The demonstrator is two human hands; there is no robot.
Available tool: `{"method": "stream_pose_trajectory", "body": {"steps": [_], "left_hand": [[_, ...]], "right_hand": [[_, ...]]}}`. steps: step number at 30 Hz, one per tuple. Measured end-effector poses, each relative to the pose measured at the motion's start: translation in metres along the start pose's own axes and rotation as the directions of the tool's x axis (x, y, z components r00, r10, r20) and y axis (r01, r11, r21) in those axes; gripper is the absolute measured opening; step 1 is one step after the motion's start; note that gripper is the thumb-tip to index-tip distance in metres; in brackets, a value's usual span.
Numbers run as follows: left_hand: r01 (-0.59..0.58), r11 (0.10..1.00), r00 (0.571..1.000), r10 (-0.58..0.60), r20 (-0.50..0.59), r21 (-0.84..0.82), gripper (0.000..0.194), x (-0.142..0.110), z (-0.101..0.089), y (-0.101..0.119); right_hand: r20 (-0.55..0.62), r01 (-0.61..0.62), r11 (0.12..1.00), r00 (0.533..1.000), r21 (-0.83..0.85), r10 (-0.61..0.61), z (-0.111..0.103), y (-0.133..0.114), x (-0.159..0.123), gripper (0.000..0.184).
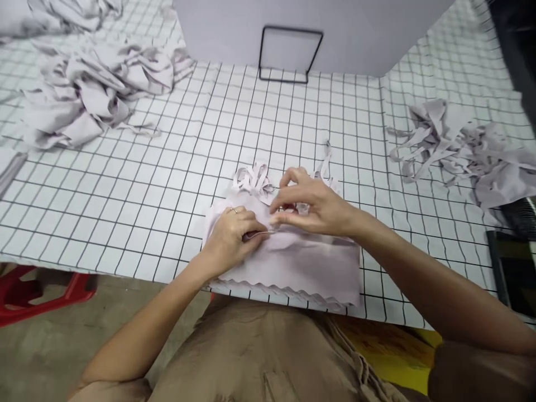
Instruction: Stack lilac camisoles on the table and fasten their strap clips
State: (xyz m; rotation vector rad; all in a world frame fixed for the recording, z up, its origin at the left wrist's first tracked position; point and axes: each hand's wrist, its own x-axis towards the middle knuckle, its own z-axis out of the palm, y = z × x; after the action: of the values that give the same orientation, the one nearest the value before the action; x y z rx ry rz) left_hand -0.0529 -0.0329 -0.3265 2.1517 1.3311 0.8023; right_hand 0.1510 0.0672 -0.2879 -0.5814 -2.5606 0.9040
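From the head camera, a person's left hand (234,234) (a ring (233,210) on one finger) pinches the edge of a pale lilac cloth (314,271) between thumb and curled fingers. The right hand (320,206) arches beside it, thumb and forefinger drawn near each other at the same edge; whether they grip it cannot be told. The cloth lies at the near edge of a checked table (167,167), below loose fabric strips (252,180).
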Motion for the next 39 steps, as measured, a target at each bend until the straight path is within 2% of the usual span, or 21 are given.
{"method": "stream_pose_trajectory", "body": {"steps": [3, 5, 10, 13, 16, 18, 20, 21, 22, 24, 26, 28, 29, 31, 32, 33, 35, 36, 37, 38, 39], "left_hand": [[0.073, 0.995, 0.996, -0.069, 0.064, -0.068, 0.010, 0.004, -0.011, 0.005], [0.106, 0.989, 0.991, -0.096, 0.094, -0.104, 0.012, 0.006, -0.016, 0.007], [0.099, 0.991, 0.994, -0.093, 0.062, -0.086, 0.012, 0.004, -0.014, 0.005], [0.096, 0.994, 0.995, -0.095, 0.026, -0.046, 0.012, 0.002, -0.010, 0.000], [0.093, 0.992, 0.995, -0.090, -0.050, 0.080, 0.016, 0.001, -0.012, -0.001], [0.108, 0.964, 0.984, -0.069, -0.163, 0.243, 0.019, -0.002, -0.015, 0.003], [0.119, 0.913, 0.961, -0.007, -0.277, 0.391, 0.025, -0.008, -0.016, 0.011], [0.103, 0.891, 0.957, 0.033, -0.289, 0.442, 0.032, -0.012, -0.015, 0.015], [0.064, 0.876, 0.964, 0.070, -0.256, 0.478, 0.041, -0.018, -0.012, 0.018], [-0.055, 0.854, 0.987, 0.126, -0.103, 0.517, 0.058, -0.032, -0.004, 0.020], [-0.103, 0.831, 0.994, 0.109, 0.022, 0.547, 0.071, -0.045, 0.003, 0.017], [-0.080, 0.823, 0.997, 0.061, 0.052, 0.563, 0.077, -0.053, 0.008, 0.010], [-0.058, 0.828, 0.998, 0.041, 0.044, 0.558, 0.076, -0.053, 0.008, 0.008], [-0.029, 0.856, 0.999, 0.032, 0.004, 0.516, 0.070, -0.046, 0.007, 0.005], [-0.023, 0.878, 0.998, 0.044, -0.033, 0.477, 0.066, -0.037, 0.006, 0.006], [-0.019, 0.904, 0.995, 0.057, -0.076, 0.427, 0.061, -0.027, 0.004, 0.008], [-0.029, 0.954, 0.985, 0.079, -0.156, 0.300, 0.052, 0.000, 0.001, 0.016], [-0.039, 0.973, 0.980, 0.081, -0.180, 0.226, 0.047, 0.014, -0.001, 0.020], [-0.044, 0.988, 0.979, 0.073, -0.190, 0.149, 0.042, 0.027, -0.003, 0.024], [-0.039, 0.997, 0.981, 0.052, -0.186, 0.073, 0.038, 0.040, -0.005, 0.028], [-0.019, 1.000, 0.985, 0.018, -0.169, 0.000, 0.035, 0.051, -0.007, 0.030]], "right_hand": [[-0.024, 0.003, 1.000, 1.000, -0.031, -0.004, -0.018, 0.006, 0.033, 0.043], [-0.038, -0.001, 0.998, 0.999, -0.069, -0.002, -0.024, 0.011, 0.052, 0.049], [-0.016, -0.038, 0.992, 0.999, -0.119, 0.036, -0.019, 0.023, 0.076, 0.046], [-0.035, -0.071, 0.987, 0.997, -0.145, 0.066, -0.015, 0.031, 0.080, 0.043], [-0.040, -0.117, 0.984, 0.993, -0.133, 0.112, -0.012, 0.034, 0.075, 0.030], [-0.083, -0.142, 0.984, 0.988, -0.105, 0.134, -0.005, 0.026, 0.061, 0.026], [-0.159, -0.165, 0.981, 0.976, -0.103, 0.148, 0.009, 0.010, 0.033, 0.038], [-0.175, -0.167, 0.978, 0.974, -0.129, 0.143, 0.018, -0.001, 0.014, 0.044], [-0.166, -0.179, 0.966, 0.975, -0.185, 0.148, 0.029, -0.012, -0.008, 0.050], [-0.083, -0.114, 0.932, 0.992, -0.344, 0.090, 0.050, -0.031, -0.054, 0.065], [-0.048, -0.107, 0.872, 0.994, -0.477, 0.096, 0.061, -0.039, -0.096, 0.077], [-0.097, -0.179, 0.816, 0.984, -0.550, 0.151, 0.055, -0.033, -0.124, 0.085], [-0.137, -0.226, 0.799, 0.974, -0.557, 0.180, 0.046, -0.026, -0.131, 0.083], [-0.253, -0.347, 0.784, 0.935, -0.514, 0.247, 0.018, -0.003, -0.129, 0.062], [-0.329, -0.435, 0.773, 0.893, -0.461, 0.306, 0.002, 0.011, -0.120, 0.049], [-0.392, -0.517, 0.757, 0.843, -0.401, 0.368, -0.014, 0.025, -0.107, 0.040], [-0.462, -0.682, 0.663, 0.717, -0.309, 0.522, -0.041, 0.051, -0.073, 0.037], [-0.476, -0.757, 0.596, 0.642, -0.268, 0.601, -0.050, 0.062, -0.055, 0.041], [-0.444, -0.793, 0.560, 0.602, -0.238, 0.664, -0.056, 0.072, -0.037, 0.041], [-0.412, -0.805, 0.561, 0.586, -0.195, 0.698, -0.059, 0.080, -0.022, 0.038], [-0.398, -0.793, 0.592, 0.593, -0.141, 0.700, -0.060, 0.085, -0.009, 0.033]]}}
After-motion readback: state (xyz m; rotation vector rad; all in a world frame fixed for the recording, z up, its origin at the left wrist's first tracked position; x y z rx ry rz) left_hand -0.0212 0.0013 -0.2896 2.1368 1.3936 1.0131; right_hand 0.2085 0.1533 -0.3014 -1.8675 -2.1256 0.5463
